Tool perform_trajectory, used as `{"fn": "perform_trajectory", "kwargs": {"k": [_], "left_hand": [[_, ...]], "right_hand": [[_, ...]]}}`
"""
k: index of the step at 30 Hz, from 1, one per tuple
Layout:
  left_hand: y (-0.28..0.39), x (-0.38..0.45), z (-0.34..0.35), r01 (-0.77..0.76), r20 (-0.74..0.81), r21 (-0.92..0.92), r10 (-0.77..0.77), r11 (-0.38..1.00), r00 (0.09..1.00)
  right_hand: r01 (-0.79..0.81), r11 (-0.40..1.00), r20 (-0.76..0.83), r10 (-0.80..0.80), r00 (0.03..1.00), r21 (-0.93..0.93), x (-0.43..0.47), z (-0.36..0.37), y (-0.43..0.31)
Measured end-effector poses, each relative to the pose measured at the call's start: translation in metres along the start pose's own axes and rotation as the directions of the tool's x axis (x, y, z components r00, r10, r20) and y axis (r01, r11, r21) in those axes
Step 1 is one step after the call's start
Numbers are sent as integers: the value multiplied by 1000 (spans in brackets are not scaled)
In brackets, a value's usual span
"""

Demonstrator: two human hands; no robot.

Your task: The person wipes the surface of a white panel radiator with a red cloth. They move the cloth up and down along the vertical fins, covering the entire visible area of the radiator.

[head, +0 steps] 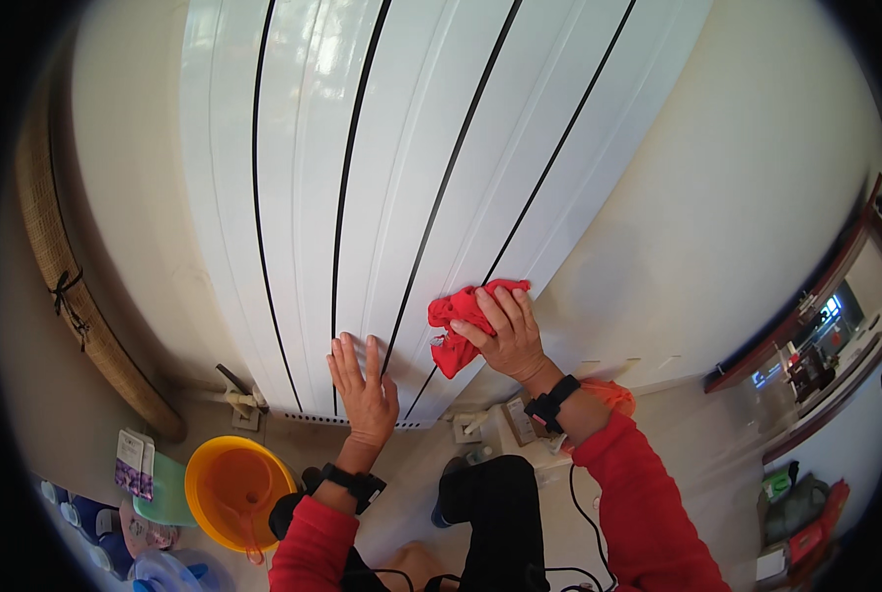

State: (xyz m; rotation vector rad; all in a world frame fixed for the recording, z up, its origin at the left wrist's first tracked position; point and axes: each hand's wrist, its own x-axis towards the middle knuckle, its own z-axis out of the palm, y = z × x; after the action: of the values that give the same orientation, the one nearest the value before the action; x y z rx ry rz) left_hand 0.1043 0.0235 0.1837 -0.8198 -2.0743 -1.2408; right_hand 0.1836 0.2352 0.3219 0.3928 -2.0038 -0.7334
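A tall white panel radiator cover [381, 185] with black lengthwise gaps stands against the wall before me. Near its lower right edge, my right hand [506, 333] presses a crumpled red cloth [455, 355] against the surface, fingers spread over it. My left hand [363, 392] rests on the lower part of the same panel, fingers extended, holding nothing. A row of small dark holes runs along the panel's bottom edge, partly hidden by my left hand. Both wrists wear black bands.
At the lower left stand a yellow bucket [198, 492] with an orange dipper [252, 496], a green tub [167, 488] and blue bottles [104, 518]. A rolled bamboo mat [78, 288] leans left. Pipe fittings [242, 399], a cardboard box [518, 420] and an orange bag [615, 396] lie low near the wall.
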Motion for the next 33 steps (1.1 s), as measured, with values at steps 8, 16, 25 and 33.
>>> {"fn": "perform_trajectory", "kwargs": {"k": [8,16,25,33], "left_hand": [[-1,-1,3,-2,-6,29,2,1000,1000],[0,-2,3,12,9,21,-13,1000,1000],[1,-1,-2,18,26,-13,-18,1000,999],[0,-2,-10,2,29,-20,-1,1000,1000]], "right_hand": [[95,994,153,-102,983,54,-12,-8,0],[155,987,132,-159,978,45,55,-43,41],[-25,1000,-191,28,981,18,203,-83,121],[-189,981,-399,185,898,29,334,-118,199]]}}
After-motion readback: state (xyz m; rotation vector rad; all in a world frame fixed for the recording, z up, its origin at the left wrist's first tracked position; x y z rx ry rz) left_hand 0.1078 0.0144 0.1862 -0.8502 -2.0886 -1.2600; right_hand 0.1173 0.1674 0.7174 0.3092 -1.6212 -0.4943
